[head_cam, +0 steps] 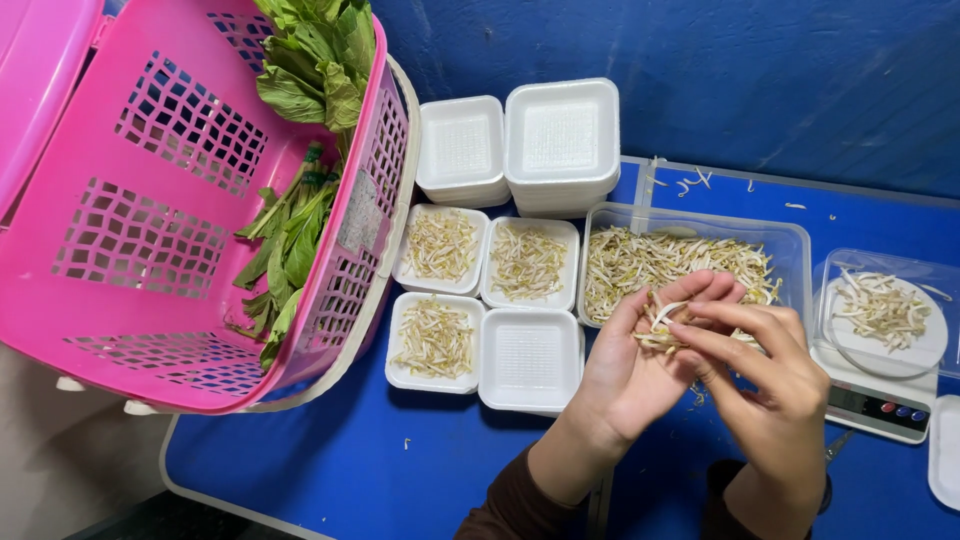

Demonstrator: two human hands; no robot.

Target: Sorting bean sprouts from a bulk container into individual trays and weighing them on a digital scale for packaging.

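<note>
At the far left a pink basket [150,230] sits tilted on the corner of the blue table [330,460], its open side turned up so that the bundle of leafy greens [300,200] lies along its wall, stems pointing down. Just right of it stand two stacks of empty white foam trays [520,150] against the back, kept near, by the look of it, for refilling. In front of them four single trays form a square: three filled trays [440,245] each hold a small heap of bean sprouts, while the empty tray [530,355] at the front right lies bare, closest to the hands. To its right a clear plastic tub [790,240] holds the loose mass of sprouts. Over the tub's near edge the left hand [640,370] is cupped palm up, holding a small bunch of bean sprouts [660,325], so that strays would likely drop back into the tub. The right hand [760,385] lies over it, its fingertips pinched narrowly on the same bunch, as if sorting or evening it out. At the far right a small scale [875,400] carries a clear lid or dish with another portion of sprouts [880,310], within easy reach of the right hand.
</note>
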